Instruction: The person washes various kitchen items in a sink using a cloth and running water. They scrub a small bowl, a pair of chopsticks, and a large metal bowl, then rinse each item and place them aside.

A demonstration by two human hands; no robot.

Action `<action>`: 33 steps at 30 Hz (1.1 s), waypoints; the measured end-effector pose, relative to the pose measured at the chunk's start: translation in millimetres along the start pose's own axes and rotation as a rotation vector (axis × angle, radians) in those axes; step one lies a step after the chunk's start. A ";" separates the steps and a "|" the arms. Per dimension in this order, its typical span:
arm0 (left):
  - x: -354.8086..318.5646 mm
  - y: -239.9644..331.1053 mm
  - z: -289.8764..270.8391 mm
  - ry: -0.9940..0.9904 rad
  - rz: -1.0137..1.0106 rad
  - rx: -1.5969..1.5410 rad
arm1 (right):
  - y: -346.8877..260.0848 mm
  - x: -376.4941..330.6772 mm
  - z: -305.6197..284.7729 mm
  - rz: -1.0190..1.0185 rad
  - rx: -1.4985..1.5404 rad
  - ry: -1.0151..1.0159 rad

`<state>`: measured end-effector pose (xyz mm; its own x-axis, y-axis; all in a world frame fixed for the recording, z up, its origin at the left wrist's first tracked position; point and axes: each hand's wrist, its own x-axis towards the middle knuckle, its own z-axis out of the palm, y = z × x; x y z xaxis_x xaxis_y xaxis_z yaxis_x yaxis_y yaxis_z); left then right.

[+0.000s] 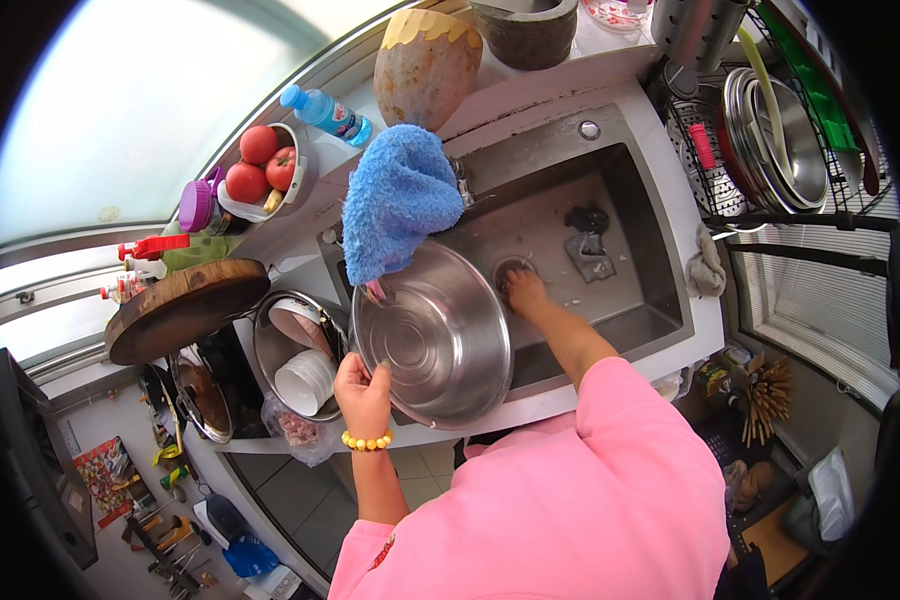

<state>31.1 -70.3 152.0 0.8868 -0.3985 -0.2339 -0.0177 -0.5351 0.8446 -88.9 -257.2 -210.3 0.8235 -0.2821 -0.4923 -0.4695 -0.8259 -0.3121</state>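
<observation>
The left hand (362, 385) holds the rim of a large stainless steel bowl (435, 335) at about the bowl's 8 o'clock, thumb inside and fingers behind, a firm grip on the metal edge. The bowl stands tilted on its side over the near-left corner of the steel sink (620, 190), its open mouth facing up toward the camera and a little toward 7 o'clock; being round, it has no long axis, only the rim's plane leaning against the sink's front wall. Its inside looks bare and shiny, so the washing seems well along, though I cannot tell whether it is rinsed. The right hand (523, 292) reaches down to the drain (511, 268) at the sink's floor, fingers bent over it; whether they pinch anything is hidden. A blue fluffy cloth (395, 200) hangs at the bowl's 12 o'clock, touching its rim.
</observation>
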 end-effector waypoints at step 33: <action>-3.5 -7.2 0.6 0.004 -0.002 -0.005 | -8.2 18.3 21.3 0.065 -0.169 0.009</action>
<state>27.9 -65.5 146.5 0.8886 -0.3947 -0.2334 -0.0141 -0.5322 0.8465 -76.8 -245.2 -234.1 0.7966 -0.3411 -0.4990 -0.4618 -0.8762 -0.1383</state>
